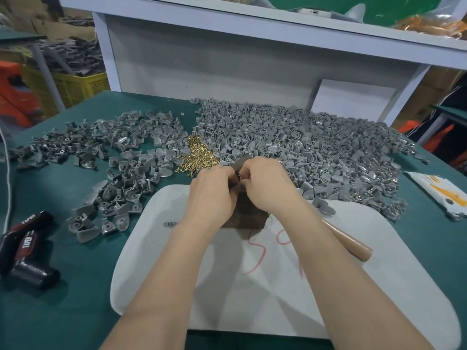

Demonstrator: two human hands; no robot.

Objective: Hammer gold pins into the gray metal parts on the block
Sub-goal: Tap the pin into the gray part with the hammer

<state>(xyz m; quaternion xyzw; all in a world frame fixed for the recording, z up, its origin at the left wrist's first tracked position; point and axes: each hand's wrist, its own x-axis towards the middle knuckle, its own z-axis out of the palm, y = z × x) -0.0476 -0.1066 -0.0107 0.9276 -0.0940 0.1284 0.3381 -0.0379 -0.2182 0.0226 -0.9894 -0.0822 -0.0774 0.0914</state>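
Gray metal part sits pinched between the curled left hand and right hand over the brown block, near the gold pins, where a tilted seating could likely bend a pin.

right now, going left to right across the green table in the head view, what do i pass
black tool marked TAPER → smaller pile of gray parts → gold pins → larger pile of gray parts → white packet
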